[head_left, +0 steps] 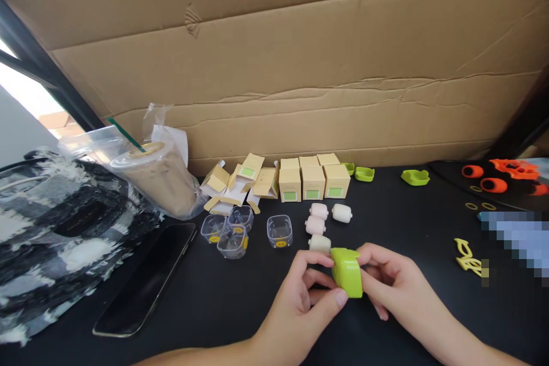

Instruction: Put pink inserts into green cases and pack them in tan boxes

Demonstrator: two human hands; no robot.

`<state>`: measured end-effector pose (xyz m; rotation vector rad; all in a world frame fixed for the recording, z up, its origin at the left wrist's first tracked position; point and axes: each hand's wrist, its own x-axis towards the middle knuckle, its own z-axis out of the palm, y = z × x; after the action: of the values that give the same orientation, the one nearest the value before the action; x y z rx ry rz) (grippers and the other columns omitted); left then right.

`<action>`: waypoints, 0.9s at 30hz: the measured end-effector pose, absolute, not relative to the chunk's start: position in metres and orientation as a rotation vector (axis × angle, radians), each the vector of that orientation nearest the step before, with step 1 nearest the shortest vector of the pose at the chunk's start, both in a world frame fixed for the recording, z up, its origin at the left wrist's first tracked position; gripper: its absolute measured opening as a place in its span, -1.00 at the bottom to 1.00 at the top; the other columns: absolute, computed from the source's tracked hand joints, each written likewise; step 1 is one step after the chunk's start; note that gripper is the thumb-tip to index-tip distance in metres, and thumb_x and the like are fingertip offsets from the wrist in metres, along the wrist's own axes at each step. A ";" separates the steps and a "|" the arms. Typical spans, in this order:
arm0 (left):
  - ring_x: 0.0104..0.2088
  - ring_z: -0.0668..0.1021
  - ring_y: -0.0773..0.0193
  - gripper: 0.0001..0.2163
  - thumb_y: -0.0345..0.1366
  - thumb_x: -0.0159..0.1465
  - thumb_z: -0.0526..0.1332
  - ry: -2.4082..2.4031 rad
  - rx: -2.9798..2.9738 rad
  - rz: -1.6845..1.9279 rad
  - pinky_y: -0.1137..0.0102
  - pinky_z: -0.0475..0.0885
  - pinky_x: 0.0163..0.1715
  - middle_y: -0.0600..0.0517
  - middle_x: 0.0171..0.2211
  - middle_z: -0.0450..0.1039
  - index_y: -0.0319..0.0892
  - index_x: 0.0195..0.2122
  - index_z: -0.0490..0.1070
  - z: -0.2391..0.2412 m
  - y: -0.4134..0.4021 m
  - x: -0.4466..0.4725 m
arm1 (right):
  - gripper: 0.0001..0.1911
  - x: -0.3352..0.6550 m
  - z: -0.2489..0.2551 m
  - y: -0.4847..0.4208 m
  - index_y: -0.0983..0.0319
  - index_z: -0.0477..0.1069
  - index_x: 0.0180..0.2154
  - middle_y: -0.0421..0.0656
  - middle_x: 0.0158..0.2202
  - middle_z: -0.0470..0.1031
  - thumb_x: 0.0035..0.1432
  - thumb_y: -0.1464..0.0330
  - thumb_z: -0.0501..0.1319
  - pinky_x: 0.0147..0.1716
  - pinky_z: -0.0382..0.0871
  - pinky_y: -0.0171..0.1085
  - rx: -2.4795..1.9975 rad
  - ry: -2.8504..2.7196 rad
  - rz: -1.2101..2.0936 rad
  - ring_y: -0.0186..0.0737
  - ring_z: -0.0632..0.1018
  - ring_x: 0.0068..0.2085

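A bright green plastic shell (348, 274) is held between both hands just above the black table. Fingers and thumb of my left hand (311, 294) pinch its left side, and my right hand (388, 280) grips its right edge. Right behind the shell lie several small rollers: a cream one (319, 243), pink ones (315, 225) and a white one (342, 213). Farther left are clear plastic cups (279, 231) with yellow stickers. More green shells (414, 177) rest at the back of the table. Whatever is inside the held shell is hidden.
Small cardboard boxes (290, 180) stand at the back, with opened boxes (231, 183) beside them. On the left are a phone (146, 280), a bagged iced drink (160, 177) and a shaggy black-and-white bag (64, 240). Yellow pieces (469, 263) and orange parts (493, 185) lie right.
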<state>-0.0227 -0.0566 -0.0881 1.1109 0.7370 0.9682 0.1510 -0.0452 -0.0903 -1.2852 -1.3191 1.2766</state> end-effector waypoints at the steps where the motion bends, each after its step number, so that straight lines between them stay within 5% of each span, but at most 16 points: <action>1: -0.27 0.46 0.42 -0.69 -0.19 0.16 0.35 0.740 1.106 0.969 0.46 0.34 -0.19 0.10 -0.30 0.39 -0.10 -0.17 0.28 -0.088 -0.057 -0.023 | -0.69 0.151 -0.090 -0.045 0.22 0.31 -0.49 -0.42 -0.75 0.17 -0.08 0.16 0.34 -0.75 -0.01 -0.48 -1.285 -1.327 1.292 -0.51 0.18 -0.79; 10: -0.24 0.49 0.32 -0.66 -0.27 0.11 0.36 0.806 1.095 0.933 0.38 0.36 -0.19 0.05 -0.31 0.43 -0.14 -0.19 0.22 -0.084 -0.058 -0.022 | -0.65 0.154 -0.086 -0.043 0.27 0.42 -0.41 -0.30 -0.66 0.34 -0.08 0.12 0.36 -0.75 0.00 -0.46 -1.251 -1.391 1.434 -0.52 0.21 -0.77; 18: -0.28 0.53 0.33 -0.72 -0.35 0.09 0.37 0.800 1.102 0.899 0.38 0.39 -0.19 0.05 -0.36 0.49 -0.17 -0.30 0.24 -0.082 -0.060 -0.022 | -0.63 0.152 -0.083 -0.049 0.28 0.43 -0.44 -0.39 -0.74 0.13 -0.07 0.08 0.35 -0.76 -0.02 -0.45 -1.306 -1.455 1.359 -0.52 0.11 -0.75; 27: -0.25 0.57 0.28 -0.80 -0.29 0.17 0.31 0.811 1.243 0.858 0.38 0.41 -0.16 0.00 -0.30 0.52 -0.18 -0.26 0.31 -0.078 -0.056 -0.028 | -0.63 0.156 -0.085 -0.048 0.26 0.43 -0.38 -0.37 -0.71 0.18 0.01 0.06 0.29 -0.73 0.02 -0.43 -1.270 -1.504 1.360 -0.49 0.16 -0.74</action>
<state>-0.0277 -0.0559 -0.0778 1.2430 0.8114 0.8581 0.1559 -0.0477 -0.0854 -1.2697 -1.5037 1.3604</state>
